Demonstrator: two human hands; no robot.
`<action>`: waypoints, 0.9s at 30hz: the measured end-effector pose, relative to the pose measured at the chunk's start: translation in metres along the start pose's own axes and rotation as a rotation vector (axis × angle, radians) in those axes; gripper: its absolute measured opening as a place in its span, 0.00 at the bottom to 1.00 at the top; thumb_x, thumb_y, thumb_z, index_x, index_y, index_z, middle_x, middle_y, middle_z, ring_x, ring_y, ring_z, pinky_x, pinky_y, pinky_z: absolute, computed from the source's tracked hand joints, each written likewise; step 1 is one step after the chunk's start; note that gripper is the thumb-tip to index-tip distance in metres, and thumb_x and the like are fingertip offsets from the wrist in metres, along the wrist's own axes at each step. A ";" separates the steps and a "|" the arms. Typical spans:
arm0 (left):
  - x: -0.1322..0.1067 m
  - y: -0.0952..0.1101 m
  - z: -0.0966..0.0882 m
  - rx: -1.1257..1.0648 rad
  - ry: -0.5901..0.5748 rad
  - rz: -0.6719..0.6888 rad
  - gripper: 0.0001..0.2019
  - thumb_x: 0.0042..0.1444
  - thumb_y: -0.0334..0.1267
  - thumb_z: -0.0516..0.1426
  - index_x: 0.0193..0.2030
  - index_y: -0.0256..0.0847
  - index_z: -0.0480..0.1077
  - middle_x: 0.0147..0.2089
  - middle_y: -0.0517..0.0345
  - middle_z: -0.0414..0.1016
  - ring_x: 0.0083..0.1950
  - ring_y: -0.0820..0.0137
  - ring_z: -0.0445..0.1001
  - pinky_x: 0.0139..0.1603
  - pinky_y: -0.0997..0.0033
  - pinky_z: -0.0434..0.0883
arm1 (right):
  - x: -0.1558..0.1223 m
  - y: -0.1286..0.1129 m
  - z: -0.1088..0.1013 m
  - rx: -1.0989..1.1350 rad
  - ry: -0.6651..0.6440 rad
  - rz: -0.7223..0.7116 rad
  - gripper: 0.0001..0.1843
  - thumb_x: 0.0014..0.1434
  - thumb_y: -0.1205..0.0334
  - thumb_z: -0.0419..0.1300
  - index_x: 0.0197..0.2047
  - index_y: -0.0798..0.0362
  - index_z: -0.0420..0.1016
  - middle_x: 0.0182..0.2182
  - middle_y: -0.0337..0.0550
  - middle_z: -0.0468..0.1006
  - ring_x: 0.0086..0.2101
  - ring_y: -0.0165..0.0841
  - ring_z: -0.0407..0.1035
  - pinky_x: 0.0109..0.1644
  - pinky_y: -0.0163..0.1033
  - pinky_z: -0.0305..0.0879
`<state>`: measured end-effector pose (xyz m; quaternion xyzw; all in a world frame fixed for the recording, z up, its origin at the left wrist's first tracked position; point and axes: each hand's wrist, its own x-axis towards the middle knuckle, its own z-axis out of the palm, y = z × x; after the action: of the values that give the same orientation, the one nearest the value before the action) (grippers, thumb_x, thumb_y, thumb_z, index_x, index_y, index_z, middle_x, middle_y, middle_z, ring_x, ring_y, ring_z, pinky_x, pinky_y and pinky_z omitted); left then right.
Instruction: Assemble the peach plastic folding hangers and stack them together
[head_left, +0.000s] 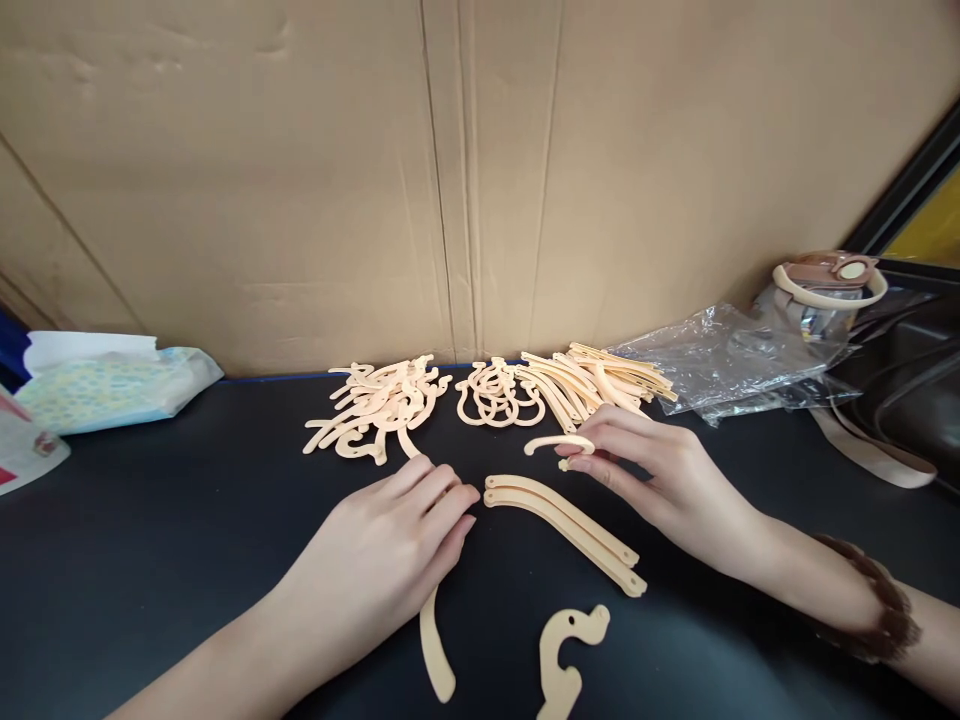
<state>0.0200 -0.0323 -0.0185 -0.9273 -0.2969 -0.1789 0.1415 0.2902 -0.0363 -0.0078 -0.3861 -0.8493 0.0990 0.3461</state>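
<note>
Over the table point(217, 530), right fingers point(619, 478) pinch a hook point(556, 440); an insecure pinch could drop it. Left fingers' point(448, 512) grip: hidden.

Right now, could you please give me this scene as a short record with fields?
Left hand: over a curved strip, grip hidden
Right hand: pinching a small curved piece
Centre: two long bars side by side
Near edge: holed piece, partly out of view
Back: left pile, middle pile, right pile
Far left: soft pack
Far right: clear plastic, bottle
Table: black
Backdrop: cardboard
</note>
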 end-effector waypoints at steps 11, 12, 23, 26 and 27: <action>-0.002 0.003 0.010 0.099 -0.016 -0.012 0.18 0.68 0.29 0.40 0.30 0.40 0.64 0.24 0.62 0.65 0.26 0.70 0.68 0.23 0.70 0.59 | -0.006 0.002 0.011 0.034 0.011 0.072 0.18 0.68 0.65 0.54 0.60 0.50 0.64 0.34 0.35 0.74 0.32 0.27 0.69 0.40 0.32 0.66; -0.003 0.003 0.012 0.096 -0.009 -0.029 0.18 0.69 0.30 0.39 0.30 0.41 0.63 0.23 0.63 0.64 0.25 0.70 0.67 0.22 0.70 0.57 | -0.006 0.003 0.012 0.039 0.012 0.083 0.19 0.68 0.65 0.54 0.62 0.49 0.63 0.34 0.35 0.73 0.32 0.27 0.69 0.39 0.33 0.67; -0.012 -0.001 0.010 -0.131 0.010 -0.131 0.22 0.58 0.19 0.40 0.51 0.44 0.62 0.30 0.66 0.70 0.27 0.75 0.72 0.24 0.78 0.64 | -0.005 0.006 0.015 0.103 0.024 0.153 0.29 0.67 0.66 0.52 0.69 0.46 0.48 0.33 0.35 0.72 0.31 0.30 0.68 0.39 0.38 0.69; -0.009 0.001 0.008 -0.165 0.034 -0.109 0.20 0.65 0.26 0.43 0.59 0.48 0.61 0.42 0.60 0.74 0.33 0.75 0.75 0.28 0.78 0.68 | -0.005 0.004 0.016 0.121 0.046 0.129 0.33 0.67 0.67 0.52 0.70 0.45 0.41 0.31 0.34 0.70 0.30 0.30 0.67 0.39 0.38 0.69; -0.007 0.001 0.008 -0.151 0.035 -0.090 0.19 0.67 0.29 0.44 0.60 0.49 0.62 0.46 0.58 0.74 0.36 0.73 0.75 0.31 0.77 0.69 | -0.006 0.004 0.015 0.118 0.045 0.128 0.34 0.67 0.67 0.52 0.70 0.44 0.41 0.31 0.33 0.70 0.30 0.30 0.67 0.39 0.38 0.69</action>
<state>0.0173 -0.0341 -0.0288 -0.9178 -0.3212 -0.2233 0.0680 0.2847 -0.0363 -0.0237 -0.4208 -0.8075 0.1622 0.3802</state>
